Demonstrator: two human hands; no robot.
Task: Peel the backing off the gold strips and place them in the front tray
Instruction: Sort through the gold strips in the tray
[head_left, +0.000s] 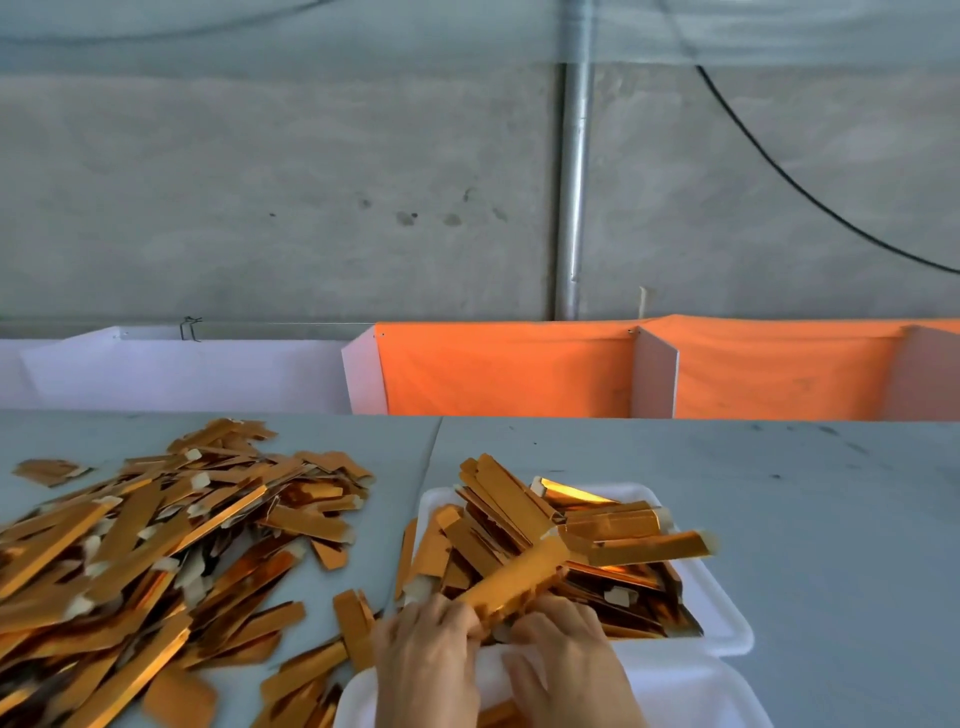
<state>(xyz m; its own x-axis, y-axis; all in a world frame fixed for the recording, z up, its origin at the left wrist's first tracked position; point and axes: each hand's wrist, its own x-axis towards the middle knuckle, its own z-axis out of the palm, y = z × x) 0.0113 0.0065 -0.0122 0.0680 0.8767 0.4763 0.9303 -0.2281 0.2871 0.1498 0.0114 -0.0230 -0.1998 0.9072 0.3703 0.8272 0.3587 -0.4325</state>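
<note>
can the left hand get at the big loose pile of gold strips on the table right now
Probably not at once: the left hand and right hand both hold one gold strip. Once it lets go, the pile lies open just to its left.

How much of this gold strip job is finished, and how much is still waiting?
Done: a heap of gold strips already fills the white tray. In hand: the left hand and right hand both grip one strip at its near end, over the tray's near edge. Left: a big loose pile still covers the table to the left, so plenty remains.
</note>
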